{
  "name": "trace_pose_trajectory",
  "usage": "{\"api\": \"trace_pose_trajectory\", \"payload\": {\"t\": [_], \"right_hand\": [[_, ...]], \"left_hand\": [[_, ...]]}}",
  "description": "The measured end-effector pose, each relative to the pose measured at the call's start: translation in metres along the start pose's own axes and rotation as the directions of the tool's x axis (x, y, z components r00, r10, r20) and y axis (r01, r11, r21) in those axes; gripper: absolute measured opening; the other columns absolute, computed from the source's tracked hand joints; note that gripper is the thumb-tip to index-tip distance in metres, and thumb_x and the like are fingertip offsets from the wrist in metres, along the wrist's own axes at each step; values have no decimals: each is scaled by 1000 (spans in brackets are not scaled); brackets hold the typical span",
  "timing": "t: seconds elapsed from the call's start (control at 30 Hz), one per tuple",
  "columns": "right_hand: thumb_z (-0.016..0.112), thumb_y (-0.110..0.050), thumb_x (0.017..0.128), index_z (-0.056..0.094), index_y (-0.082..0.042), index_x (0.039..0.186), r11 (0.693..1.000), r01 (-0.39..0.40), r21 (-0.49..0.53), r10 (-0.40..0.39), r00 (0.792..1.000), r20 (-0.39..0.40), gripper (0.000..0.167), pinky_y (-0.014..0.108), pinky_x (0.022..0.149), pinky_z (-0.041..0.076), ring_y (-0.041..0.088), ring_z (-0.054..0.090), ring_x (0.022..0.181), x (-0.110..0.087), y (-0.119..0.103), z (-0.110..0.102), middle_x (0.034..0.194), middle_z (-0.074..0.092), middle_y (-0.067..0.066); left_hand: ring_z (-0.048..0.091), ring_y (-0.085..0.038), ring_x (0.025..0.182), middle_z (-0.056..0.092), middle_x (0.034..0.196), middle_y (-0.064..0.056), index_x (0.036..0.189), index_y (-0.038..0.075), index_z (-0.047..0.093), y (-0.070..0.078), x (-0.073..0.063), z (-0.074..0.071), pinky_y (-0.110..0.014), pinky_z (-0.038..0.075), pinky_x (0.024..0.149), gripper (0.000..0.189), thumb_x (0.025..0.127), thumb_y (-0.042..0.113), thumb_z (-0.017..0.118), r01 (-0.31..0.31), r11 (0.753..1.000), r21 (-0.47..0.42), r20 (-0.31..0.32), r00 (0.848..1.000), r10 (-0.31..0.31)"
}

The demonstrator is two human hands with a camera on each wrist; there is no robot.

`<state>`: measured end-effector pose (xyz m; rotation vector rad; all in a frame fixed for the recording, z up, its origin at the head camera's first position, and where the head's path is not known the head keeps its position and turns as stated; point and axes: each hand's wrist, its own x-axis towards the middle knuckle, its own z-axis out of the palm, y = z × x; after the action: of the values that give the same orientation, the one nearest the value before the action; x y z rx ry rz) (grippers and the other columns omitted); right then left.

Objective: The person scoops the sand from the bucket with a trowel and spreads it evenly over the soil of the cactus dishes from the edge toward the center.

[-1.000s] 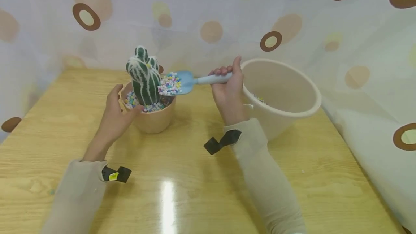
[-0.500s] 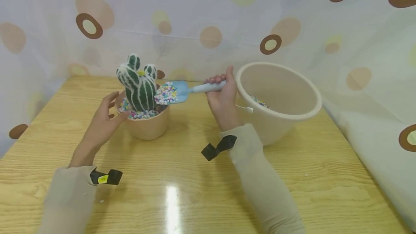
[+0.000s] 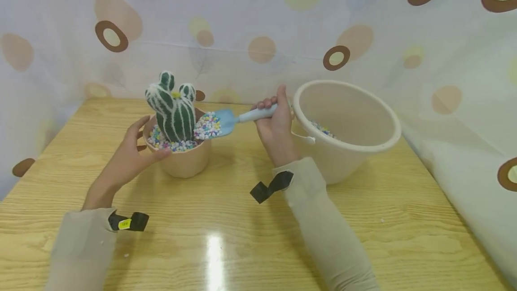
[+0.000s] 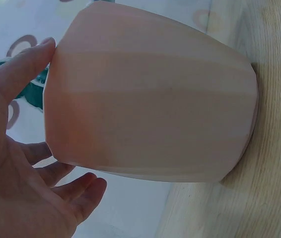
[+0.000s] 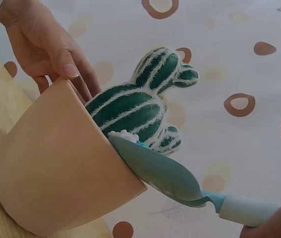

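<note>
A toy-like green cactus with white fuzzy stripes (image 3: 175, 120) stands in a peach flowerpot (image 3: 186, 163), amid small multicoloured pebbles (image 3: 177, 145). My left hand (image 3: 129, 152) holds the pot's rim at its left side, thumb toward the front; in the left wrist view the ring and little fingers stand off the wall. My right hand (image 3: 276, 127) grips the pale handle of a light blue hand trowel (image 3: 227, 121), thumb pointing up. Pebbles (image 3: 208, 125) fill the front of its blade. In the right wrist view the blade (image 5: 165, 171) lies over the pot's rim, close beside the cactus.
A large cream bucket (image 3: 347, 152) stands right of my right hand, with more pebbles (image 3: 322, 130) visible inside. Its wire handle end (image 3: 310, 139) faces me. A patterned sheet (image 3: 242, 26) hangs behind and to the right of the wooden table (image 3: 226, 214).
The trowel has dipped slightly, its tip now lower at the pot's right rim. My left hand stays at the pot's rim. The head view has shifted a little.
</note>
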<state>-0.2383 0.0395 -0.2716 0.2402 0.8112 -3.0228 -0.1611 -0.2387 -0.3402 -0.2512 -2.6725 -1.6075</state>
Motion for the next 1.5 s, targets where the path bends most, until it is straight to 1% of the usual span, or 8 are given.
{"api": "trace_pose_trajectory", "payload": {"t": [0.13,0.27,0.47,0.57,0.7,0.9,1.33,1.5], "right_hand": [[45,-36,100,39,-14,60,999,10,-52,-7,998,59,45,25,68,32,11,39,55,-2,-2,5,52,40,-4],[47,-32,99,40,-14,60,997,17,-79,-10,996,90,44,24,69,32,11,39,56,-3,-2,11,52,41,-4],[48,-30,99,40,-14,59,994,26,-108,-15,995,95,44,25,70,31,11,40,56,-3,1,15,52,41,-4],[48,-30,99,40,-15,60,991,30,-128,-17,995,103,43,24,69,32,11,40,57,-3,1,17,53,41,-4],[47,-29,100,41,-15,59,986,47,-158,-29,993,115,44,23,68,33,10,41,56,-5,0,20,54,42,-5],[48,-30,100,42,-15,57,979,66,-194,-46,993,106,45,23,68,35,10,42,56,-5,-3,23,54,42,-5],[53,-29,97,43,-12,60,977,80,-199,-61,993,99,43,25,72,33,12,42,57,-6,-8,28,56,43,-3],[54,-28,97,43,-12,62,974,82,-212,-62,993,99,40,25,71,33,12,42,59,-8,-8,30,56,42,-3]], "left_hand": [[19,-46,138,8,156,-22,153,8,2,1,1,1,-63,28,105,94,87,23,67,-22,1000,7,-16,1000,22],[19,-46,138,9,156,-23,153,7,3,1,2,1,-63,28,105,94,87,24,68,-20,1000,10,-21,1000,20],[21,-47,136,9,156,-22,153,7,2,1,1,1,-62,28,106,95,87,25,68,0,1000,5,-20,1000,0],[22,-48,136,10,156,-22,153,7,2,1,0,1,-62,28,106,95,87,25,68,5,1000,5,-23,1000,-5],[22,-47,136,11,155,-23,153,7,3,1,1,1,-62,28,105,94,87,25,68,0,1000,6,-26,1000,0],[20,-47,136,11,155,-22,152,7,4,1,1,1,-62,28,105,93,87,24,69,-9,1000,-4,-25,1000,9],[19,-48,137,9,156,-21,152,8,4,3,-1,0,-63,28,105,93,87,23,68,6,1000,-12,-16,1000,-6],[19,-48,137,9,156,-20,152,8,3,4,-1,0,-63,28,105,94,87,24,69,9,1000,-12,-12,1000,-9]]}}
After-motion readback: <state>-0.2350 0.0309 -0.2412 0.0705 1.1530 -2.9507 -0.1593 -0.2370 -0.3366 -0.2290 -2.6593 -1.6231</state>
